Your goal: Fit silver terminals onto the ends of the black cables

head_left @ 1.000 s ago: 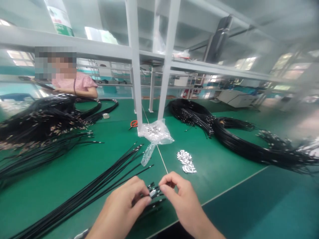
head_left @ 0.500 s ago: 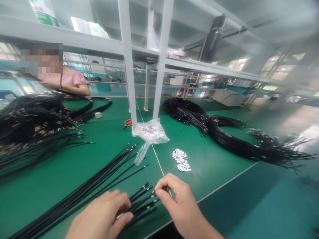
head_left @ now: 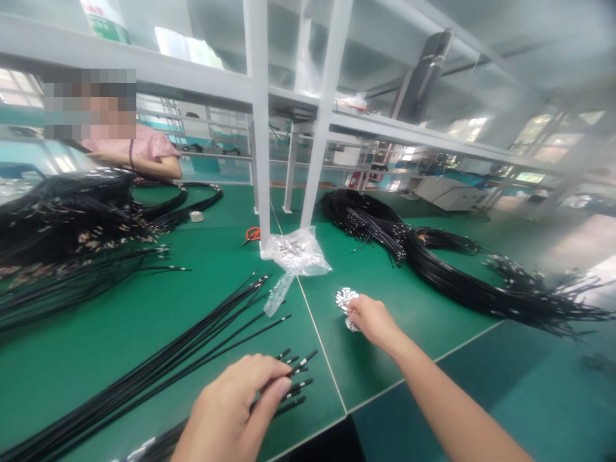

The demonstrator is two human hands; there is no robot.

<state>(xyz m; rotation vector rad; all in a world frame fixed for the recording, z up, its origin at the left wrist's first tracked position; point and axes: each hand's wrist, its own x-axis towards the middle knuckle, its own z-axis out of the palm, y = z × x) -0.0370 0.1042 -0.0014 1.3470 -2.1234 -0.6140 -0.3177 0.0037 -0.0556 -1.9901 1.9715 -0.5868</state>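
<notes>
My left hand [head_left: 238, 401] pinches one black cable [head_left: 310, 357] between thumb and forefinger, close to its end. Several more cable ends [head_left: 304, 384] stick out to the right beneath it, some with white bands. Over a small pile of shiny metal sleeves [head_left: 344, 299] is my right hand [head_left: 374, 319], fingertips drawn together at the pile's right side. Those fingers hide part of the pile and whatever is between them. Left of the hands, a bundle of long black cables [head_left: 192, 343] lies slantwise on the green table [head_left: 212, 256].
A clear plastic bag [head_left: 308, 256] with small metal parts lies by the shelf posts [head_left: 260, 160]. Beside it are orange-handled pliers [head_left: 253, 235]. Coiled black cables [head_left: 447, 279] rest at the right, a large cable heap [head_left: 72, 212] at the left. A person in pink [head_left: 154, 151] stands behind the heap.
My right hand has left the cable ends and moved up and right to the metal pile. My left hand has shifted right and now pinches a single cable near its end.
</notes>
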